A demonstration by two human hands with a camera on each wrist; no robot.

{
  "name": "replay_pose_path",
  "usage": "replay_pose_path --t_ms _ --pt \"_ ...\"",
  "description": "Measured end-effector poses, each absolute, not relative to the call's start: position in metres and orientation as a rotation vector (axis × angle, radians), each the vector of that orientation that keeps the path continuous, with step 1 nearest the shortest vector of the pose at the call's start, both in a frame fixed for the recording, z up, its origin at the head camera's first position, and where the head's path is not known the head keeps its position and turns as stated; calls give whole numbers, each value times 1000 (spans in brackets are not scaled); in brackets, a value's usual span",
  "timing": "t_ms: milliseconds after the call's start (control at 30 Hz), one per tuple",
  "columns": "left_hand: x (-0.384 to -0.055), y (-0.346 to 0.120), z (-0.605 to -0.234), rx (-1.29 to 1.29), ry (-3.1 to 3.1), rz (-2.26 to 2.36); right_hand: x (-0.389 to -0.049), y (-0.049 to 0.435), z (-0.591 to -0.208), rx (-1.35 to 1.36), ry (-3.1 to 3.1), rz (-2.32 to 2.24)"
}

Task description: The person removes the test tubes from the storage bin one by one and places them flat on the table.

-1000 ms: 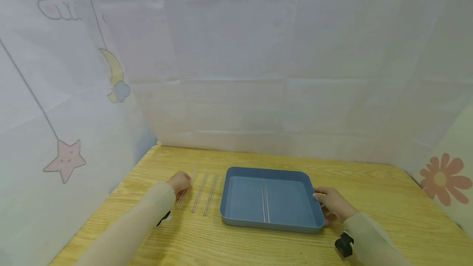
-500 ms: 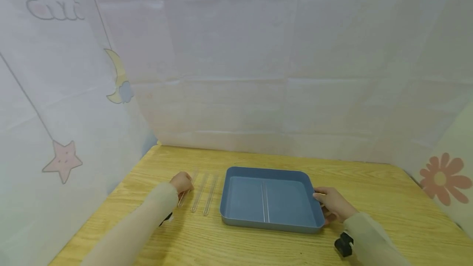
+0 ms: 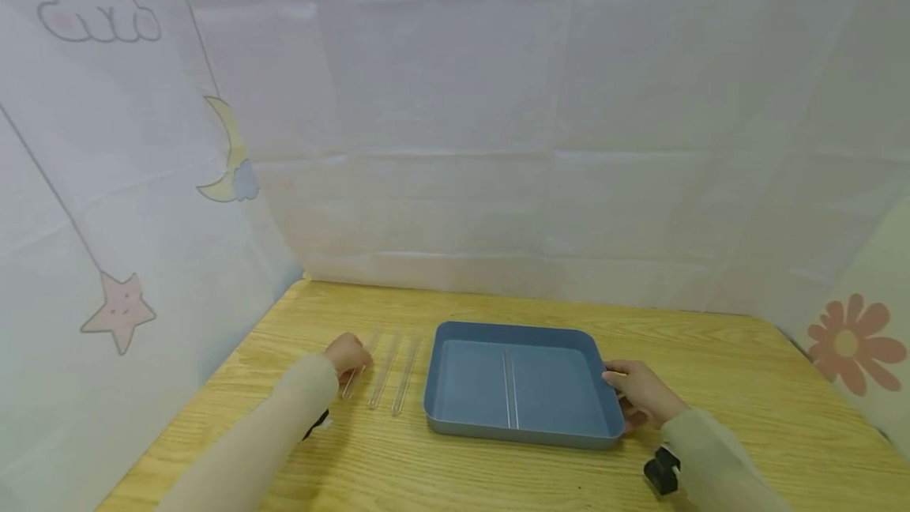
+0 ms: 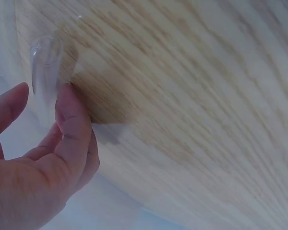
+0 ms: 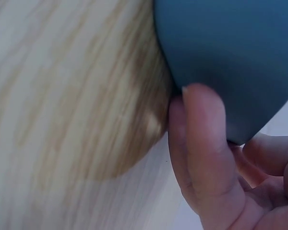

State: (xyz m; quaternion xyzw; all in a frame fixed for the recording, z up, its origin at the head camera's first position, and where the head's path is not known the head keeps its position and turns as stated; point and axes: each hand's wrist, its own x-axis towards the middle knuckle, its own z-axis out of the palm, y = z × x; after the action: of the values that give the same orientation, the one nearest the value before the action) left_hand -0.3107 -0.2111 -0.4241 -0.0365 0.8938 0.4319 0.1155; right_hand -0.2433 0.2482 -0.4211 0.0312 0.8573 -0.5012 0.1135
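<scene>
My left hand (image 3: 347,352) is at the leftmost of three clear test tubes on the table. In the left wrist view that test tube (image 4: 47,62) shows its rounded end, with bent fingers (image 4: 73,120) close against one side and the thumb standing apart on the other. The middle test tube (image 3: 384,372) and the right test tube (image 3: 406,376) lie roughly parallel to it. My right hand (image 3: 645,392) grips the right side of a shallow blue tray (image 3: 522,437), thumb at the rim and fingers against the outer wall (image 5: 221,62).
The wooden table (image 3: 398,468) carries the tray and tubes. Two pale parallel lines run across the tray's floor. A pale printed sheet (image 3: 455,212) hangs behind the table and along its sides.
The left hand shifts only slightly beside the leftmost test tube. The right hand and the tray stay in place.
</scene>
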Motion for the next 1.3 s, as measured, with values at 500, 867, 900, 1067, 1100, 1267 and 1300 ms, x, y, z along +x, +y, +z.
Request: replay_pose_path --t_ms 500,867,900,1067,1100,1267,1300 --pt "-296 -227 -418 -90 2594 1269 -244 248 -420 95 2493 -1458" --pt "-275 -228 -407 -52 2695 1363 -245 249 -420 90 2489 -1461" --pt "-274 -228 -407 -51 2704 1385 -245 249 -420 93 2487 -1462" --pt "-269 -224 -402 -40 2715 1466 -245 250 -420 92 2484 -1463" --pt "-268 -223 -400 -42 2713 1471 -245 250 -420 91 2483 -1464" --pt "-263 -220 -396 -37 2663 1512 -245 250 -420 85 2486 -1464" --pt "-262 -220 -396 -28 2650 1526 -245 250 -420 84 2487 -1464"
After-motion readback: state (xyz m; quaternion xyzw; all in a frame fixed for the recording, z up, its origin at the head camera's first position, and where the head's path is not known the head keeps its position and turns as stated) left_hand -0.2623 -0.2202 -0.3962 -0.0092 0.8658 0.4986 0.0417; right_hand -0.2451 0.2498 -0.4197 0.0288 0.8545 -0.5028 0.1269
